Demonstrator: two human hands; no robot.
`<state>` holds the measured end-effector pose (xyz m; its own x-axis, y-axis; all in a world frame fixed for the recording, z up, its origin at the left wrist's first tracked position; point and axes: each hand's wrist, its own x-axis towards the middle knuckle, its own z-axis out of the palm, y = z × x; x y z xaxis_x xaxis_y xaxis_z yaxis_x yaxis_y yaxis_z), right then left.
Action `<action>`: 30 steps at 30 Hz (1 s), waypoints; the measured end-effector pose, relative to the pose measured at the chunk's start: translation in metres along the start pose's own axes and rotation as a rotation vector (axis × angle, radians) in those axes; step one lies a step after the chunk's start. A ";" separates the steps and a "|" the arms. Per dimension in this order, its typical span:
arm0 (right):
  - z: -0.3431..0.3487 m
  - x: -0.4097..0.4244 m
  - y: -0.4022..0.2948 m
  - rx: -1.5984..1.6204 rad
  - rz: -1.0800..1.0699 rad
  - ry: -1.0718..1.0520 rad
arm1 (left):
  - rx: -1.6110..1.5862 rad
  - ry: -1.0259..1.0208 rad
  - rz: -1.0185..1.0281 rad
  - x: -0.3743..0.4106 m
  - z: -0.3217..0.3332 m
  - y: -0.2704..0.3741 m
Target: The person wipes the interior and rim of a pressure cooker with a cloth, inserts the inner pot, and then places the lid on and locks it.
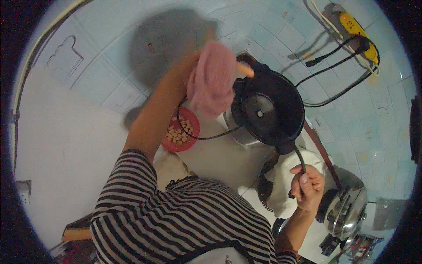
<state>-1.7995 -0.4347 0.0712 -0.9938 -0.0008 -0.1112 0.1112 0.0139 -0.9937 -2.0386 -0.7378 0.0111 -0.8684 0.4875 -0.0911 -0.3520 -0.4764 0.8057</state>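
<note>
My left hand [244, 70] is mostly hidden by a pink cloth [212, 79] and appears to hold it, blurred, just left of a round black appliance [280, 112]. Under the black part, a silver metal side [245, 137] shows. My right hand [308, 186] has its fingers closed on a black cable [299, 155] below the appliance. Another stretch of black cable curves over a red bowl [196, 130] that contains pale chunks of food [179, 133].
A yellow power strip [357, 31] with black cables hangs on the tiled wall [356, 132]. A lidded metal pot [347, 211] stands at the lower right. White cloth [286, 204] lies near my right hand.
</note>
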 end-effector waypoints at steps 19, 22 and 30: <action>-0.090 0.210 -0.025 -0.380 -0.484 0.501 | 0.147 0.039 -0.186 -0.008 -0.059 -0.074; -0.120 0.212 0.022 -0.695 -0.447 0.603 | -0.183 0.257 -0.213 0.020 -0.030 -0.055; -0.149 0.224 0.110 -1.035 -0.134 0.453 | 0.024 -0.053 0.140 0.166 -0.112 -0.102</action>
<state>-2.0100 -0.2840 -0.0605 -0.9302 0.2942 0.2194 0.1577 0.8603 -0.4848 -2.1855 -0.6905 -0.1518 -0.8887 0.4553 0.0535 -0.2195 -0.5252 0.8222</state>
